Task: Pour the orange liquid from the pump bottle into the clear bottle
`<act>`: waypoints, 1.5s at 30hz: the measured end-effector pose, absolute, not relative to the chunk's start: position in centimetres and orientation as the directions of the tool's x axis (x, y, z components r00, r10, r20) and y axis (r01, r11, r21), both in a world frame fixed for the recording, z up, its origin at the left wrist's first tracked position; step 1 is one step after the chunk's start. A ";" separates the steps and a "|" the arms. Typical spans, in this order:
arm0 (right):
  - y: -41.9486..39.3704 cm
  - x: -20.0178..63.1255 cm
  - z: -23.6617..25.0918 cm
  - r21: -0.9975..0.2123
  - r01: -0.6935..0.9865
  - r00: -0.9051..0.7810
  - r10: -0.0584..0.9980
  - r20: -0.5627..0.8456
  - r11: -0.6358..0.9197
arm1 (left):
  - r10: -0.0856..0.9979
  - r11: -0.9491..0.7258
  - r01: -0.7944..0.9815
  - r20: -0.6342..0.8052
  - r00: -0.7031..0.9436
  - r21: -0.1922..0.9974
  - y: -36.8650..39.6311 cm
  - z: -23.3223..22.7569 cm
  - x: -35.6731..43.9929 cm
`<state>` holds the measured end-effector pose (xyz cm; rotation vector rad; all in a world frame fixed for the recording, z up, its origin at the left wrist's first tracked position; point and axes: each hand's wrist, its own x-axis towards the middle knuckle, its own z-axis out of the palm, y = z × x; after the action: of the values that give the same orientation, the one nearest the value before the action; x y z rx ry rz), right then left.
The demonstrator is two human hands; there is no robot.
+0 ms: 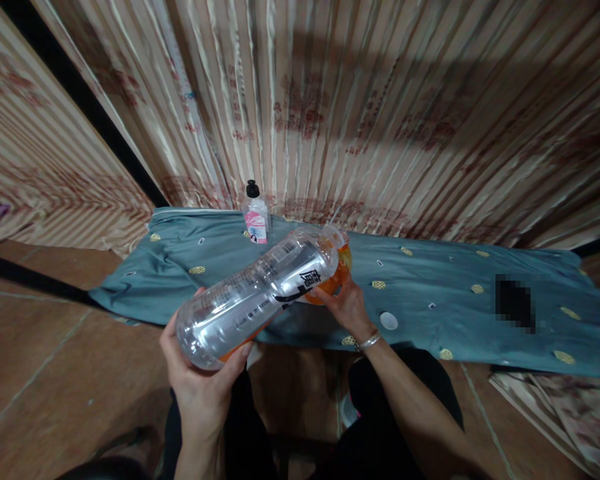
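I have the clear bottle (pixel 257 300) slanted over the tabletop (pixel 413 277), long axis running on my feed from eight o'clock, where the left hand (pixel 199 387) grips its base, to two o'clock, where the right hand (pixel 349 305), nearer the mouth, clasps an orange item (pixel 343 267).

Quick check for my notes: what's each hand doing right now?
Left hand: closed on the base end of the tilted clear bottle.
Right hand: closed on the orange item at its upper end; exact grip partly hidden.
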<state>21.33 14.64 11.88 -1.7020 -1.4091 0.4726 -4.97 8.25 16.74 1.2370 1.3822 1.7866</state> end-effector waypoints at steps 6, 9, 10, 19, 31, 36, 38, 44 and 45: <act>14.6 21.3 12.1 -0.804 0.594 0.288 0.930 0.231 0.016 | 0.842 -0.317 0.097 0.327 -0.429 0.944 8.4 16.6 -5.1; 14.6 21.2 12.1 -0.805 0.593 0.295 0.928 0.228 0.009 | 0.840 -0.316 0.099 0.326 -0.433 0.944 8.3 16.7 -5.1; 14.6 21.2 12.2 -0.805 0.593 0.300 0.927 0.226 0.004 | 0.841 -0.310 0.101 0.323 -0.434 0.945 8.2 16.8 -5.1; 14.8 21.4 11.2 -0.785 0.619 0.299 0.917 0.263 0.024 | 0.850 -0.287 0.094 0.299 -0.434 0.953 8.1 17.0 -4.9; 14.8 21.5 11.2 -0.785 0.619 0.287 0.922 0.258 0.027 | 0.847 -0.298 0.105 0.313 -0.429 0.949 8.3 16.9 -4.9; 14.8 21.5 11.0 -0.785 0.619 0.304 0.915 0.266 0.023 | 0.842 -0.302 0.103 0.316 -0.437 0.948 8.2 17.1 -4.8; 14.8 21.5 11.0 -0.791 0.611 0.305 0.916 0.263 0.024 | 0.841 -0.305 0.104 0.319 -0.436 0.947 8.1 17.2 -4.8; 14.9 21.6 10.8 -0.785 0.618 0.291 0.915 0.280 0.044 | 0.837 -0.310 0.093 0.318 -0.445 0.946 8.2 16.8 -5.0; 14.9 21.6 10.8 -0.781 0.623 0.287 0.915 0.282 0.045 | 0.836 -0.314 0.084 0.318 -0.446 0.946 8.2 16.7 -5.0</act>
<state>21.63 14.90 10.76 -1.6655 -1.4242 0.4128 -5.02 8.22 16.66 1.1989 1.3830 1.8159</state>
